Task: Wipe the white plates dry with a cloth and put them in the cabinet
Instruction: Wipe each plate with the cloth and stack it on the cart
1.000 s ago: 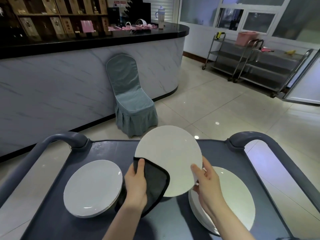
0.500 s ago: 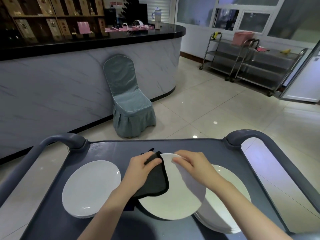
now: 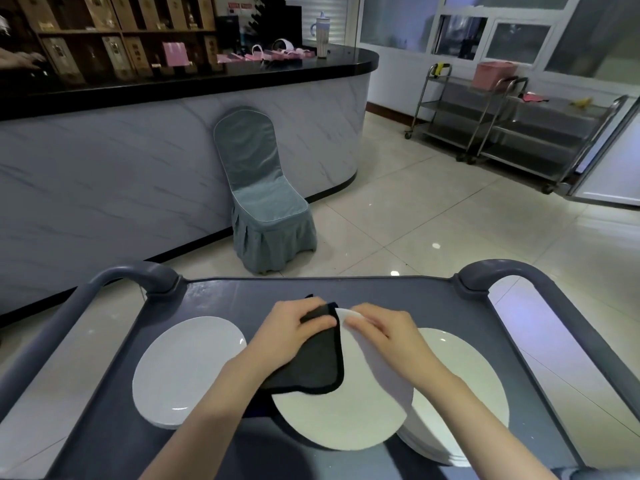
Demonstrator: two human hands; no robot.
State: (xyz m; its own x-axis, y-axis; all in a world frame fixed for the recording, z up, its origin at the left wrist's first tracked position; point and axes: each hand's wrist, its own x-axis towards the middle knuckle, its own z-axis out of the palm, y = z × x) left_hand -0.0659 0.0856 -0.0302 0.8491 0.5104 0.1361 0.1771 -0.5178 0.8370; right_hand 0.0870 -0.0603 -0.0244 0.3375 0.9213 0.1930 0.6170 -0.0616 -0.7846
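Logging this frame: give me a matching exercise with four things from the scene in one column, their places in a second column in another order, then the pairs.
Things
1. black cloth
2. middle plate
3. plate stack
4. covered chair

Places
A. on the floor against the marble counter
B. right side of the cart
C. under the left hand, lying on a plate
D. held at its far rim by the right hand

Pairs: 1-C, 2-D, 3-B, 4-A
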